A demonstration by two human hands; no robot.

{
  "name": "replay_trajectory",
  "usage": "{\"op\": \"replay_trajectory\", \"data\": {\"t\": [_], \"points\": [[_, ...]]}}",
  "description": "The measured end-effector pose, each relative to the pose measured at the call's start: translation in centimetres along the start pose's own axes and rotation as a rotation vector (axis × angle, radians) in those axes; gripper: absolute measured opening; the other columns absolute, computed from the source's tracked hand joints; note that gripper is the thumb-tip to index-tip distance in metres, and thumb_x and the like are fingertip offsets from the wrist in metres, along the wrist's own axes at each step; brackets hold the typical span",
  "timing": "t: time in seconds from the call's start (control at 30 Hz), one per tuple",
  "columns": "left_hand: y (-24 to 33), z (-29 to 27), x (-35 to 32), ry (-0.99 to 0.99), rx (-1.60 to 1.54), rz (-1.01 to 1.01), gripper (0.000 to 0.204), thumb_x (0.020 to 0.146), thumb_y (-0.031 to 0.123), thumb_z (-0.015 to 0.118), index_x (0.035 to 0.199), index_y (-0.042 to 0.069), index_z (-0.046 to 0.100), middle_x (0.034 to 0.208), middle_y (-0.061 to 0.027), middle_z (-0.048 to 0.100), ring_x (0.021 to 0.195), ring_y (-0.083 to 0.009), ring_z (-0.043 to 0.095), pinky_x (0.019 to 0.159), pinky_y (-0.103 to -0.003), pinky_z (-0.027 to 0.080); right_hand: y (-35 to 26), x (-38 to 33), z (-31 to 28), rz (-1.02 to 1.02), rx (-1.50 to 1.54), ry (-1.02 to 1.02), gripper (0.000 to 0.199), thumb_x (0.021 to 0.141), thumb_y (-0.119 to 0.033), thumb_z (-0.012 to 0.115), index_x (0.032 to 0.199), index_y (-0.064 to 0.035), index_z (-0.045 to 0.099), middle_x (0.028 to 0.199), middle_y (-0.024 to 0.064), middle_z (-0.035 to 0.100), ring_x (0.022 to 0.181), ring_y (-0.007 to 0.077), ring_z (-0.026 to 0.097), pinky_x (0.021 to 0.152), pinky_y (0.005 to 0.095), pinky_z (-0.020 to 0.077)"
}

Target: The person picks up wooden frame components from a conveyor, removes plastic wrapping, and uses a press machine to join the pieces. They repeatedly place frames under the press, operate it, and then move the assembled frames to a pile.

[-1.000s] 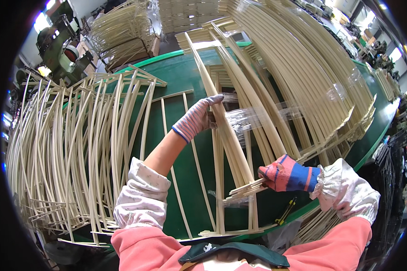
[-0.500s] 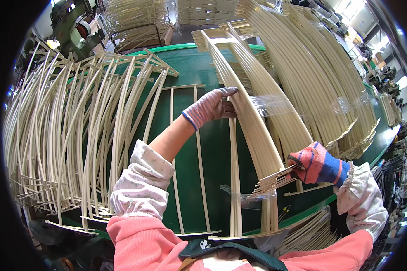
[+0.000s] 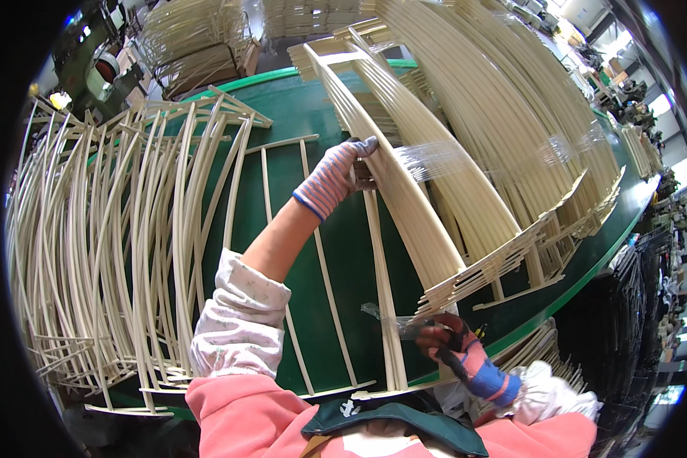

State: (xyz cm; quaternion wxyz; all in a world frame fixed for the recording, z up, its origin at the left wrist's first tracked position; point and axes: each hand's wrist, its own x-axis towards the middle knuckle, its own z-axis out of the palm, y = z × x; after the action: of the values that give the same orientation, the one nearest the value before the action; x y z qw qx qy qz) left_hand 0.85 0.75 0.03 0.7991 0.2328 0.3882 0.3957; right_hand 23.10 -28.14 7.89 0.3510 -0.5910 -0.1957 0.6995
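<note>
My left hand (image 3: 337, 179), in a striped knit glove, is closed round the left edge of a bundle of pale wooden slat frames (image 3: 404, 206), thumb on top. The bundle stands tilted, its near ends fanned out. Clear plastic film (image 3: 435, 160) joins it to a similar bundle on the right. At the near side, my right hand (image 3: 454, 351), in a red and blue glove with dark fingers, is bent beside a loose strip of clear film (image 3: 393, 322) lying across upright slats (image 3: 382, 282). Blur hides whether its fingers grip the strip.
A large heap of loose slat frames (image 3: 122, 244) covers the left of the green table (image 3: 271, 99). Tall wrapped stacks (image 3: 504, 114) fill the right side. One ladder-like frame (image 3: 324, 267) lies in the middle. More slats (image 3: 546, 347) sit below the table's near right edge.
My right hand has left the near ends of the slat bundle and moved down and left to the film strip. My left hand keeps its hold. The whole view has shifted slightly.
</note>
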Motion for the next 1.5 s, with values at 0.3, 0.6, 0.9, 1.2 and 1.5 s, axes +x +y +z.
{"op": "replay_trajectory", "data": {"t": [0.3, 0.6, 0.9, 1.2, 1.5], "points": [[-0.3, -0.9, -0.6, -0.096, -0.015, 0.061, 0.045, 0.08, 0.037, 0.067, 0.114, 0.01, 0.055, 0.102, -0.016, 0.061, 0.094, -0.0314, 0.061, 0.08, -0.047, 0.051, 3.2, 2.2, 1.0, -0.274, 0.674, -0.114, 0.035, 0.087, -0.033, 0.059, 0.107, -0.0039, 0.058, 0.107, 0.0126, 0.061, 0.104, 0.0277, 0.057, 0.095, 0.0464, 0.043], [-2.8, -5.1, 0.7, -0.299, -0.266, 0.079, 0.039, 0.091, 0.01, 0.051, 0.125, -0.007, 0.044, 0.119, -0.0228, 0.054, 0.111, -0.0361, 0.054, 0.099, -0.049, 0.043, 0.7, 1.3, 0.7, -0.284, 0.372, -0.025, 0.033, 0.09, -0.027, 0.057, 0.105, 0.0028, 0.057, 0.097, 0.0172, 0.062, 0.094, 0.0294, 0.06, 0.092, 0.0499, 0.0453], [-5.6, -1.7, -2.3, 0.091, -0.328, 0.282, 0.026, 0.083, -0.012, 0.047, 0.108, -0.013, 0.056, 0.1, -0.02, 0.063, 0.09, -0.0327, 0.065, 0.082, -0.04, 0.057, -0.5, -1.0, 1.0, -0.325, 0.301, -0.045, 0.03, 0.09, -0.017, 0.055, 0.111, 0.0039, 0.051, 0.107, 0.0168, 0.059, 0.099, 0.0294, 0.06, 0.091, 0.0447, 0.047], [-9.6, 7.1, -18.8, -0.174, -0.139, 0.684, 0.027, 0.08, -0.01, 0.049, 0.099, -0.003, 0.066, 0.1, -0.0094, 0.067, 0.096, -0.0161, 0.062, 0.087, -0.029, 0.048, -0.9, -1.1, 1.3, -0.309, 0.292, -0.004, 0.021, 0.088, -0.001, 0.051, 0.108, 0.0042, 0.049, 0.102, 0.0218, 0.06, 0.098, 0.0335, 0.061, 0.087, 0.0475, 0.0514], [-8.6, 4.6, -7.2, 0.054, -0.079, 0.538, 0.068, 0.086, 0.039, 0.06, 0.137, 0.001, 0.035, 0.133, -0.0107, 0.041, 0.123, -0.0195, 0.036, 0.107, -0.031, 0.022, -3.2, -4.4, -1.0, -0.195, -0.14, -0.212, 0.02, 0.086, -0.004, 0.052, 0.104, 0.0027, 0.048, 0.104, 0.0232, 0.061, 0.099, 0.0333, 0.063, 0.081, 0.0389, 0.0544]]}}
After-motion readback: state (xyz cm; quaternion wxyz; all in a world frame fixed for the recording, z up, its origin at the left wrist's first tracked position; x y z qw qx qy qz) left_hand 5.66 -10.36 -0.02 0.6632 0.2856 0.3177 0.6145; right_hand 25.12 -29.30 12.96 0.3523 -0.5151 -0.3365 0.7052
